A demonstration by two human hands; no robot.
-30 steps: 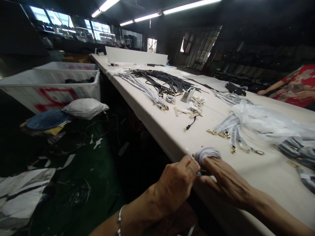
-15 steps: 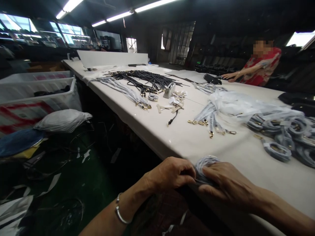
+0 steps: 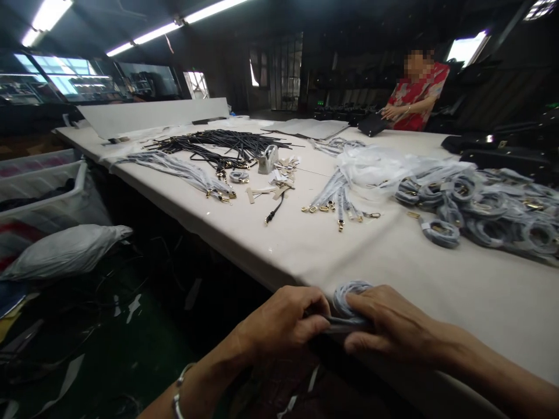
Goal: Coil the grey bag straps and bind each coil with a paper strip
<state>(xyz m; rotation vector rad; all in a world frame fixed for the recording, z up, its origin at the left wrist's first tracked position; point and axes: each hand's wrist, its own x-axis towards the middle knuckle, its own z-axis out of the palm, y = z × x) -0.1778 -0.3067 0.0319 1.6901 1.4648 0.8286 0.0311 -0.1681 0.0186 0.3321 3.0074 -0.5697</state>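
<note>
At near table edge: my left hand and right hand both pinch a coiled grey strap, fingers closed on it; more coils far right.

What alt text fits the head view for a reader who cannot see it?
The left hand and right hand grip a coiled grey strap at the near edge of a white table. Farther along lie a pile of similar coils, loose straps with gold clasps and black straps; another person stands beyond.
</note>
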